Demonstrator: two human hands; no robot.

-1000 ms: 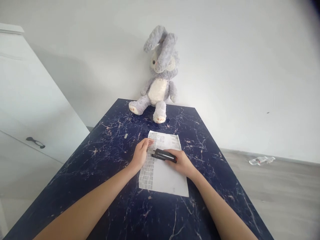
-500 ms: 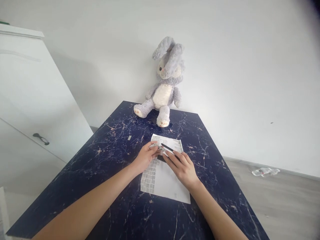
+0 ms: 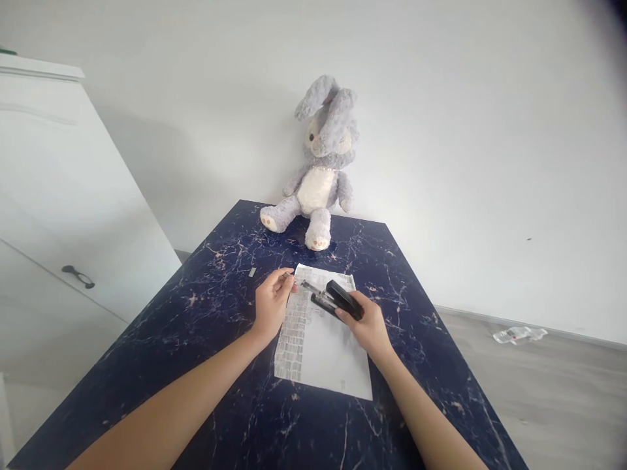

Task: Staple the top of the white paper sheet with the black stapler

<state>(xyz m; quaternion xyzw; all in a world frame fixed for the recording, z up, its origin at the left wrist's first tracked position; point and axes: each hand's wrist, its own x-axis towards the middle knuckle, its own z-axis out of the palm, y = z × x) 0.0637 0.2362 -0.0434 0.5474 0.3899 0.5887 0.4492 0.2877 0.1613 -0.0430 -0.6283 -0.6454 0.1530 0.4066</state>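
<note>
At my far left stands a white cabinet (image 3: 73,170) with a dark handle (image 3: 78,277), and a sliver of something green (image 3: 7,51) shows on its top. Next comes the dark blue, white-veined bench (image 3: 220,405) in front of me. A small pale grey strip (image 3: 252,272) lies on it, just beyond my left hand (image 3: 268,305). That hand is raised at the left edge of the printed paper (image 3: 333,359), its thumb and fingertips drawn close together by a tiny greyish bit; it is too small for me to tell whether I am pinching it.

The paper lies flat on the bench, with rows of dense print down its left side and a mostly white area to the right. Behind it, at the far end of the bench, a grey plush rabbit (image 3: 316,189) sits against the white wall (image 3: 465,130), one ear flopped over its face.

Over the paper, between my two hands, is the black stapler (image 3: 344,300), its arms parted and its metal tray poking out toward my left. My right hand (image 3: 368,328) is closed around its back end. Farther right, a clear plastic bottle (image 3: 519,335) lies on the grey floor (image 3: 553,398) near the wall.
</note>
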